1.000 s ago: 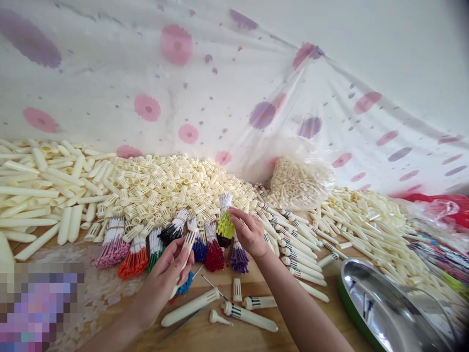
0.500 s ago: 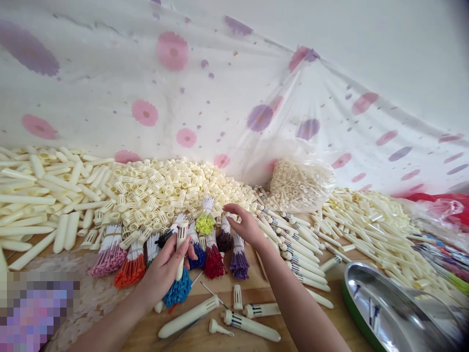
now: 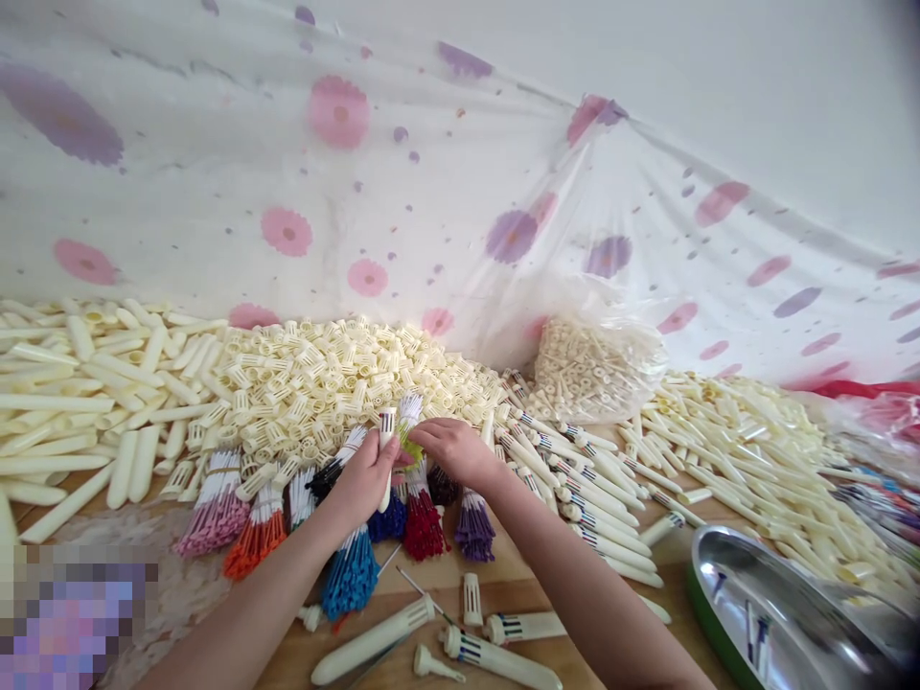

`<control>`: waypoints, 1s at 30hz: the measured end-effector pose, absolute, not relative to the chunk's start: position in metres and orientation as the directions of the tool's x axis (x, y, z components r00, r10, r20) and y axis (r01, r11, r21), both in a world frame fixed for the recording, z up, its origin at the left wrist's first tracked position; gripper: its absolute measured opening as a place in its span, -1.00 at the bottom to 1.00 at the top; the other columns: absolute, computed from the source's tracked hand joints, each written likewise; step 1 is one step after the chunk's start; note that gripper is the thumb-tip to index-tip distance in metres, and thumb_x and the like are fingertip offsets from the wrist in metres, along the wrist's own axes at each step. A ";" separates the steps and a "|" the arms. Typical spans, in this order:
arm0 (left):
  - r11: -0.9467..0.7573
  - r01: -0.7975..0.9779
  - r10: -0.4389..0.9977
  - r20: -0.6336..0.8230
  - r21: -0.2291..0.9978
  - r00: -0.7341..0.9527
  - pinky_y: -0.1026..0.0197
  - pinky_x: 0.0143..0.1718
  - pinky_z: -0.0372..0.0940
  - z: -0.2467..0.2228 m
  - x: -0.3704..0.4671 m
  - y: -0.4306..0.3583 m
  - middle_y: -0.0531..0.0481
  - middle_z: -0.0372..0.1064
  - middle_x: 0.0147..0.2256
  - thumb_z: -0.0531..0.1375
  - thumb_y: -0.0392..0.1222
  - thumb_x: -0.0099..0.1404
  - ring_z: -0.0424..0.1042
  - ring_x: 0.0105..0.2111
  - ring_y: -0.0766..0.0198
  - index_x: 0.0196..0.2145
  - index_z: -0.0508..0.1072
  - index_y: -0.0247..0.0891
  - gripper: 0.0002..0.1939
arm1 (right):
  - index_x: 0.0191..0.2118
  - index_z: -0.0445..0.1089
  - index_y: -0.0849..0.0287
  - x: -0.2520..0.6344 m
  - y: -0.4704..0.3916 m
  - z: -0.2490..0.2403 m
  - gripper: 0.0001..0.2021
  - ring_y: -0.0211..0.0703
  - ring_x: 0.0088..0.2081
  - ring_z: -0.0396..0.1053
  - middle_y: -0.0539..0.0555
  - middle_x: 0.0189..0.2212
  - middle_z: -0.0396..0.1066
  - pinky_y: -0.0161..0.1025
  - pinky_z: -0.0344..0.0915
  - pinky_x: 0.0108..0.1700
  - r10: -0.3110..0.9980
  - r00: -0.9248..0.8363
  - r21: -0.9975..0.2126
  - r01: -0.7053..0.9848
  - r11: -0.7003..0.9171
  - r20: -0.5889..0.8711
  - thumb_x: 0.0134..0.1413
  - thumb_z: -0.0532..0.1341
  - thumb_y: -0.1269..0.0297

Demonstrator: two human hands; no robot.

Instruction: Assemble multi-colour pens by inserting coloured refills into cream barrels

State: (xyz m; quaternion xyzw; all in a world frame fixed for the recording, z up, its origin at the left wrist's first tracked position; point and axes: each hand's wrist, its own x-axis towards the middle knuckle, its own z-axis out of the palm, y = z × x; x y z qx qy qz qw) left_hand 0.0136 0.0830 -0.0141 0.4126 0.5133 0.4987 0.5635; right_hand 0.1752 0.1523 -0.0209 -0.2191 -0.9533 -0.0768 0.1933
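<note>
Beyond my fingers spreads the floral sheet [image 3: 424,201], cut off at the top and left. Under them lies the tabletop [image 3: 503,580]; the metal tray [image 3: 737,565], well to their right, runs out of view. The heap of slotted caps [image 3: 309,369] is just past them. My left fingers [image 3: 372,467] are closed around the pen barrel [image 3: 386,441], near upright, its middle partly covered. My right fingers [image 3: 435,436] curl at the yellow-green bundle [image 3: 409,414], hiding whether they grip it.
</note>
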 end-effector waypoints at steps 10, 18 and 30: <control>0.159 -0.183 0.984 -0.171 0.970 -0.052 0.09 -0.30 0.35 -0.026 0.016 0.093 0.01 0.45 -0.46 0.23 0.09 0.07 0.48 -0.32 0.08 -0.36 0.31 -0.22 -0.66 | -0.17 0.34 0.23 0.179 0.138 -0.021 -0.80 -0.17 -0.16 0.42 0.17 -0.24 0.46 -0.25 0.39 -0.18 0.243 -0.865 0.163 0.343 0.925 0.439 0.23 -0.01 0.44; 0.175 -0.156 0.984 -0.165 0.972 0.074 0.20 -0.41 0.33 -0.006 0.012 0.078 0.04 0.39 -0.48 0.20 0.15 0.08 0.45 -0.46 0.21 -0.43 0.31 -0.22 -0.64 | -0.22 0.34 0.14 0.182 0.091 0.010 -0.84 -0.19 -0.24 0.46 0.10 -0.31 0.48 -0.25 0.42 -0.23 0.468 -0.295 -0.318 0.437 0.841 0.833 0.13 0.10 0.49; 0.214 0.091 0.908 -0.233 0.973 0.349 0.31 -0.48 0.13 -0.007 -0.033 0.022 0.15 0.19 -0.58 0.13 0.06 0.21 0.20 -0.54 0.32 -0.18 0.39 -0.27 -0.63 | -0.39 0.32 0.18 0.165 0.081 0.041 -0.90 -0.23 -0.41 0.49 0.02 -0.39 0.50 -0.24 0.50 -0.36 0.862 0.194 -0.850 -0.167 0.500 0.468 -0.02 0.27 0.36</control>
